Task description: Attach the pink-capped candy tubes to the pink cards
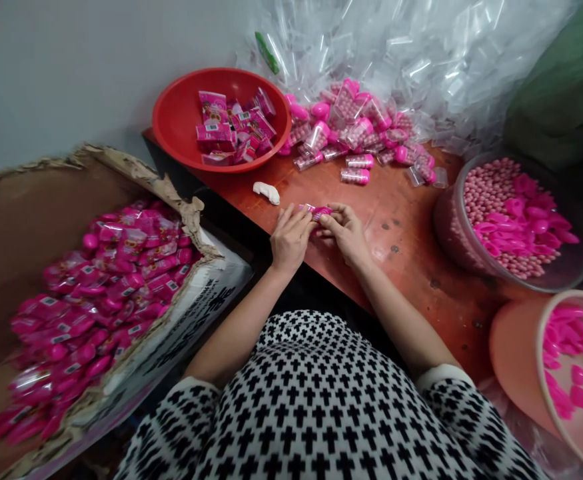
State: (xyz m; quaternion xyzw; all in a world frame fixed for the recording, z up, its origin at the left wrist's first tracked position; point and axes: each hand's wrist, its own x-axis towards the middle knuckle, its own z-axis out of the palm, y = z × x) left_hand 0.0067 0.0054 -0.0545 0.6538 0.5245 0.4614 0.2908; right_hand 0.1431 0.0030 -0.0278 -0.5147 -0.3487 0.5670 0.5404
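Between my two hands, above the table's near edge, is a small pink printed wrapper (322,212). My left hand (290,239) pinches its left end with the fingers closed. On the other end, the thumb and fingers of my right hand (345,233) press together. My fingers partly cover the wrapper, so whether a bottle is inside it cannot be made out. Just beyond my left hand lies a crumpled white scrap (266,193). Farther off, two small transparent bottles of pink beads with pink caps (355,176) lie side by side.
A red basin (164,137) holds flat printed wrappers. Left stands a torn carton (206,260) of wrapped bottles. Bead-filled bottles (356,130) and transparent tubes (421,60) pile up behind. At right are a tub (451,223) of beads and pink caps and a pink bucket (518,353).
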